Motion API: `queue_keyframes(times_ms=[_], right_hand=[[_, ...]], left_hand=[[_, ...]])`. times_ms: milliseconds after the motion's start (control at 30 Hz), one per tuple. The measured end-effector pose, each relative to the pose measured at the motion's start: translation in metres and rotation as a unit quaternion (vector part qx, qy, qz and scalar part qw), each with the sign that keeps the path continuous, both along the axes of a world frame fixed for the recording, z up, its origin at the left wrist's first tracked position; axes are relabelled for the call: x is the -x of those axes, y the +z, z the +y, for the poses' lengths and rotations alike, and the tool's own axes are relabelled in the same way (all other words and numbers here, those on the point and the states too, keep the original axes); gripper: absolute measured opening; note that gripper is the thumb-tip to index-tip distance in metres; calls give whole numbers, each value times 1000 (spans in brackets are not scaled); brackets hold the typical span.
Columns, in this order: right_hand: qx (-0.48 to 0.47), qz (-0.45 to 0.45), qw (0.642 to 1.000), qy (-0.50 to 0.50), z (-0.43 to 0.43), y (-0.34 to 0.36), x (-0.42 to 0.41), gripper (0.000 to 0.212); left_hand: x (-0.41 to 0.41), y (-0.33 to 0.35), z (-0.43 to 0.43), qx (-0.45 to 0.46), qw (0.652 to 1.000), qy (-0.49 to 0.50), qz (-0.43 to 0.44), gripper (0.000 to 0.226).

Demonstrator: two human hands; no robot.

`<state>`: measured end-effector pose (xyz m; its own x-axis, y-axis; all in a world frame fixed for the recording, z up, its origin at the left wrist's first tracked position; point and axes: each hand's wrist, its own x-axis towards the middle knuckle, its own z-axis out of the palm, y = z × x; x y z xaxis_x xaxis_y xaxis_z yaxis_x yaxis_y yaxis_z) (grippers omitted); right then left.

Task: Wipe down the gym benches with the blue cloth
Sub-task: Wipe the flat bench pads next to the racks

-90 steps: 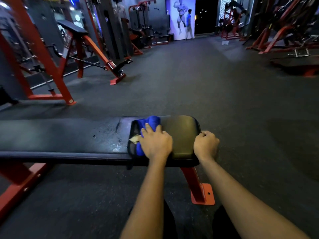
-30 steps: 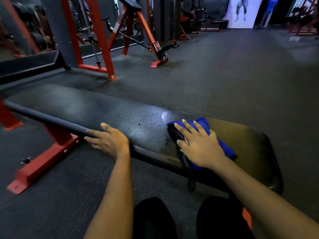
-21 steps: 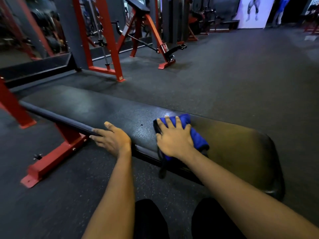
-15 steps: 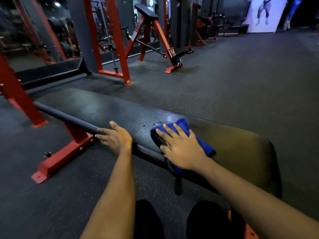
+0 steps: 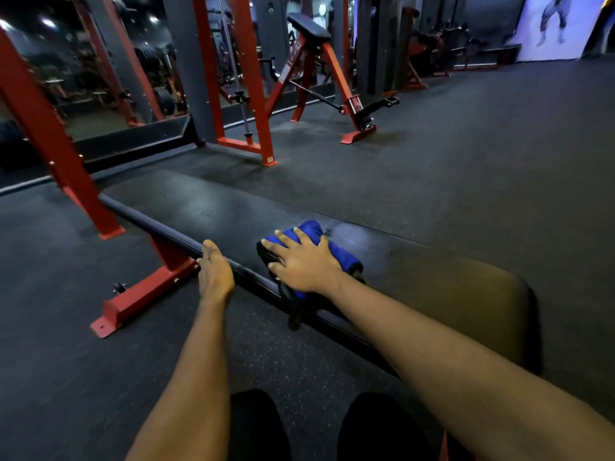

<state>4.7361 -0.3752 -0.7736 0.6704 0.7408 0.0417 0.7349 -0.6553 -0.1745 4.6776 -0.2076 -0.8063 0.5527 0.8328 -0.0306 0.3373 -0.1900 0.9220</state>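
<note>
Pressing down on the blue cloth point(image 5: 311, 229), the right hand point(image 5: 304, 264) is laid flat with its fingers spread; nothing is pinched. The cloth is bunched on the flat bench pad point(image 5: 199, 211), close to the near edge and roughly midway along. The left hand point(image 5: 214, 274) is braced against that edge; whether its fingers are curled under cannot be told. Because the cloth is held by pressure alone, it could be dragged off the edge or rolled up under the palm, and strips of the long stretch toward the red frame foot point(image 5: 143, 294) would likely be missed.
</note>
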Motion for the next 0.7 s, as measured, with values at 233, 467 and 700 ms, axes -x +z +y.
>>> queue_keyframes(times_ms=[233, 467, 700], right_hand=[[-25, -54, 998, 2, -57, -12, 44, 55], [-18, -32, 998, -44, -6, -8, 18, 55], [-54, -48, 979, -193, -64, -13, 29, 56]], left_hand=[[2, -1, 2, 5, 1000, -7, 12, 67], [-4, 0, -2, -31, 999, 22, 15, 66], [-37, 20, 3, 17, 995, 94, 37, 75]])
